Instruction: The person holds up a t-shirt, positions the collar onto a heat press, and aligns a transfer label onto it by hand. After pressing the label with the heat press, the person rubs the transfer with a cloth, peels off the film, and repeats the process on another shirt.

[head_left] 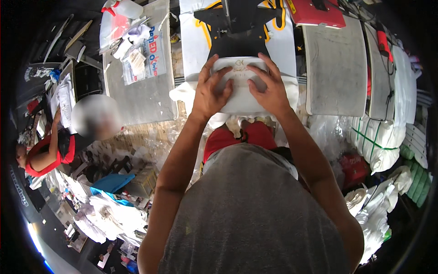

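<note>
Hands sit near the middle of the head view, both ours, with palms down and fingers spread rather than closed. We rest our left hand [211, 91] on the left side of a pale printed piece [238, 97] and our right hand [272, 91] on its right side. The thumbs point inward, well apart, and the piece's small brownish print shows between our fingers. The piece lies straight ahead of us, just on the near side of a black fixture [238, 39], and white cloth [181, 93] spreads out at its left side. Orange-yellow edging [206, 35] shows beside the fixture.

To our left stands a grey desk [143, 102] carrying a clear printed bag [156, 52] and a white bottle with a red top [127, 9]. To our right we see a grey board [335, 75], a red case [315, 13] and, nearer us, a white bundle bound with green strap [370, 154]. Farther left, a co-worker in red [43, 157] reaches toward a white stack [65, 102].
</note>
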The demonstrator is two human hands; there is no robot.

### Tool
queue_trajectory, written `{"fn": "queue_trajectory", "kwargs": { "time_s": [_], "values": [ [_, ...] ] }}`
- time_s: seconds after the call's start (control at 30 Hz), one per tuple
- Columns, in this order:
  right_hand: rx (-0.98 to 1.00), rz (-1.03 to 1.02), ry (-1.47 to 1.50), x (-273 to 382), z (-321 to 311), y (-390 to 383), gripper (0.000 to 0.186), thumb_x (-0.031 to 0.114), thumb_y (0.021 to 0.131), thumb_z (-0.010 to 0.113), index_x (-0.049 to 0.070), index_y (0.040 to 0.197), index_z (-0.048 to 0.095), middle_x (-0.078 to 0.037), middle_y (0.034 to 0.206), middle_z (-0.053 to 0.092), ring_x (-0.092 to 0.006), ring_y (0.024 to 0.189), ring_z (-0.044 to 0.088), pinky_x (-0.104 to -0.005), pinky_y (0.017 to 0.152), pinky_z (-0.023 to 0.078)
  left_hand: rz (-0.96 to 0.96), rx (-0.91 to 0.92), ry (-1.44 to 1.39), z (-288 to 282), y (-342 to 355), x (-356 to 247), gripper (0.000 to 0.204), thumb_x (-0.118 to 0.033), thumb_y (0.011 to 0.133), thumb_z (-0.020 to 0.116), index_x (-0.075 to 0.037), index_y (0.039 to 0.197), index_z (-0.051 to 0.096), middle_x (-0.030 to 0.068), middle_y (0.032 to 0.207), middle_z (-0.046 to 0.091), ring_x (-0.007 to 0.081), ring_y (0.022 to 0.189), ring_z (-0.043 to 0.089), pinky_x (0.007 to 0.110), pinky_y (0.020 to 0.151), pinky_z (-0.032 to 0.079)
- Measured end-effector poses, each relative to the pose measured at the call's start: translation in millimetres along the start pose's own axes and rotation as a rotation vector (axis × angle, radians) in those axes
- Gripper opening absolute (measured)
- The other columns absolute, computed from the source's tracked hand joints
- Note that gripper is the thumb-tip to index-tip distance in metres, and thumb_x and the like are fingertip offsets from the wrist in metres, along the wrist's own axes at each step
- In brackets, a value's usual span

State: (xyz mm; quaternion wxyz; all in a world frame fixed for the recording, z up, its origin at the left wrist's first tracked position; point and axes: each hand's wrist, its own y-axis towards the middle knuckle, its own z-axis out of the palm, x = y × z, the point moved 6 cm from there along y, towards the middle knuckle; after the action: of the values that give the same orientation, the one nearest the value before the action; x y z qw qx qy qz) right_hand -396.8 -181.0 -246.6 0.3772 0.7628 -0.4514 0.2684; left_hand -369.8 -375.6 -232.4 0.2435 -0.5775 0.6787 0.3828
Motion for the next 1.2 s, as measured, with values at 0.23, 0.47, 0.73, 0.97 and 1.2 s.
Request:
{"fn": "queue_trajectory", "kwargs": {
  "time_s": [0.23, 0.47, 0.73, 0.97, 1.2],
  "values": [
    [-0.014, 0.021, 0.038, -1.5, 1.5, -3.1, 0.047, 0.012, 0.080, 0.079, 0.014, 0.126, 0.070, -0.014, 0.152, 0.044, -0.0345, 0.138, 0.046, -0.0442, 0.113, 0.043, 0.039, -0.021, 0.028, 1.8, -1.0, -1.0, 0.039, -0.007, 0.081, 0.075, -0.010, 0.119, 0.072, 0.0245, 0.148, 0.047, 0.0431, 0.134, 0.051, 0.046, 0.110, 0.045],
    [0.009, 0.008, 0.026, 0.1, 2.1, -2.7, 0.048, 0.003, 0.080, 0.076, 0.011, 0.126, 0.070, -0.014, 0.153, 0.043, -0.0341, 0.140, 0.047, -0.0423, 0.113, 0.043, 0.034, -0.042, 0.025, 2.4, -2.9, 1.1, 0.038, -0.006, 0.081, 0.074, -0.010, 0.119, 0.073, 0.0252, 0.148, 0.047, 0.0430, 0.132, 0.053, 0.045, 0.108, 0.047],
    [0.009, 0.007, 0.025, -2.9, 3.6, -3.3, 0.049, 0.013, 0.080, 0.080, 0.013, 0.128, 0.069, -0.015, 0.153, 0.043, -0.0348, 0.141, 0.043, -0.0454, 0.114, 0.041, 0.037, -0.048, -0.011, 2.3, -3.6, 3.1, 0.039, -0.006, 0.082, 0.073, -0.009, 0.120, 0.072, 0.0248, 0.149, 0.046, 0.0428, 0.133, 0.052, 0.044, 0.108, 0.047],
    [0.000, 0.005, 0.048, -3.9, 4.6, -2.9, 0.050, 0.012, 0.080, 0.080, 0.014, 0.128, 0.069, -0.015, 0.153, 0.043, -0.0343, 0.141, 0.043, -0.0448, 0.114, 0.042, 0.030, -0.053, -0.013, 2.7, -4.2, 3.7, 0.039, -0.006, 0.082, 0.073, -0.010, 0.121, 0.072, 0.0240, 0.149, 0.046, 0.0424, 0.134, 0.052, 0.045, 0.107, 0.048],
    [0.018, 0.002, 0.031, -5.7, 4.0, -4.0, 0.053, 0.012, 0.079, 0.080, 0.013, 0.130, 0.067, -0.014, 0.155, 0.040, -0.0350, 0.141, 0.043, -0.0448, 0.114, 0.042, 0.041, -0.046, -0.004, 3.2, -3.5, 3.1, 0.039, -0.007, 0.082, 0.073, -0.011, 0.121, 0.072, 0.0231, 0.151, 0.045, 0.0419, 0.134, 0.052, 0.044, 0.107, 0.049]
  ]
}}
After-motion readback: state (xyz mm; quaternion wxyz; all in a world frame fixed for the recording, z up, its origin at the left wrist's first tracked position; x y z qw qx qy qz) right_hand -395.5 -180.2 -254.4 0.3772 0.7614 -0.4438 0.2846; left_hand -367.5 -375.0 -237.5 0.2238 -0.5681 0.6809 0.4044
